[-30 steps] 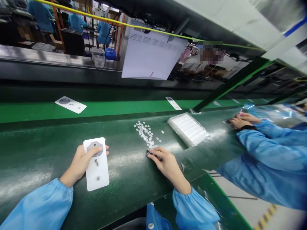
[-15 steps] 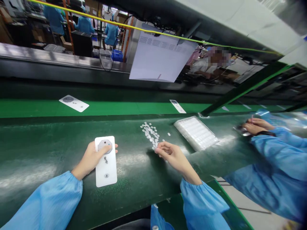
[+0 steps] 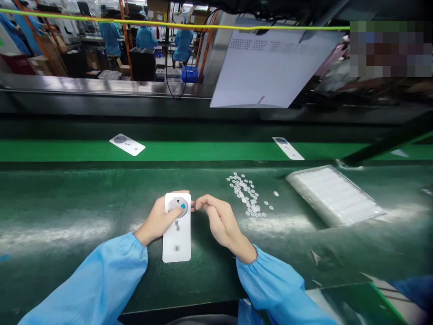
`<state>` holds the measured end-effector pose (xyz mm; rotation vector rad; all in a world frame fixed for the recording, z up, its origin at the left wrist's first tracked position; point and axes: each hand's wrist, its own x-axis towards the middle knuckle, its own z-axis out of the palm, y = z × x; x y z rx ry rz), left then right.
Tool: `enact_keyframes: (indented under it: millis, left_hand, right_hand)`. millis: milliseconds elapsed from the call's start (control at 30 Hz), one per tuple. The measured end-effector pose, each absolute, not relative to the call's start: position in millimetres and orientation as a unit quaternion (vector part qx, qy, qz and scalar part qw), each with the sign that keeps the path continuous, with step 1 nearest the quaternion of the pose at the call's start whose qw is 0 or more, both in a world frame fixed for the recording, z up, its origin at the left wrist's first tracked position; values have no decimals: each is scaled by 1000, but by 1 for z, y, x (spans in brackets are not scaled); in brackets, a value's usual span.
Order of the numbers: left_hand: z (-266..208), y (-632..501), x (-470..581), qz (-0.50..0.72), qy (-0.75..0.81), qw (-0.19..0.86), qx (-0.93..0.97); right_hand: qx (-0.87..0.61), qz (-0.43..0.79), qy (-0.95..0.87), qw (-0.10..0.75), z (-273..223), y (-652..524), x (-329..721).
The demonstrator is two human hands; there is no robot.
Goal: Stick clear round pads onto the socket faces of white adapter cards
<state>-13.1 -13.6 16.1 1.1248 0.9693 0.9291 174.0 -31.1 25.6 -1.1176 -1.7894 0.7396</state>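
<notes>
My left hand (image 3: 160, 219) grips a white rounded panel (image 3: 176, 248), held upright, its thumb lying across the front and its fingers behind. On the panel's upper part is a grey, roughly eight-sided patch (image 3: 174, 205) with a dark dot and a small blue square; dark print runs below. Just off the panel's right edge, close to the left fingertips, my right hand (image 3: 219, 221) is closed in a pinch. Whatever sits between those fingertips is too small to make out. Many small white discs (image 3: 244, 194) lie scattered on the green bench to the right.
Behind the bench a green belt (image 3: 209, 151) carries two similar panels, one left (image 3: 132, 147) and one right (image 3: 291, 151). A clear-wrapped white pack (image 3: 334, 192) rests at right. A white sheet (image 3: 260, 74) hangs overhead, and a dark post (image 3: 389, 140) slants down at right.
My right hand has moved left from the discs to the panel's edge. A blue square now shows clearly beside the left thumb. The view has turned right, leaving the neighbour's hands out of frame.
</notes>
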Motion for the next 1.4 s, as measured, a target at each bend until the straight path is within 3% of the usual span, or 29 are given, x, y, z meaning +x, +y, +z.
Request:
enact_keyframes:
  millis: [133,300,933,1133,1400]
  left_hand:
    - [12,-12,-14,405,428,615,524]
    - [9,-14,-15,392,417,602,556]
    - [13,-18,-13,395,428,559,591]
    - [13,-17,-13,388,469,541,580]
    - [11,-18,-11,395,457,525,600]
  right_hand:
    - [-414,113,-799,421,15,-33,174]
    - [-419,21,-829,369,0,-31,174]
    - [-440,58,-812,380,-4,-32,172]
    - [-424,100,-786,440,-2,-36,172]
    - [-433,51,-815,381,-9,-39,168]
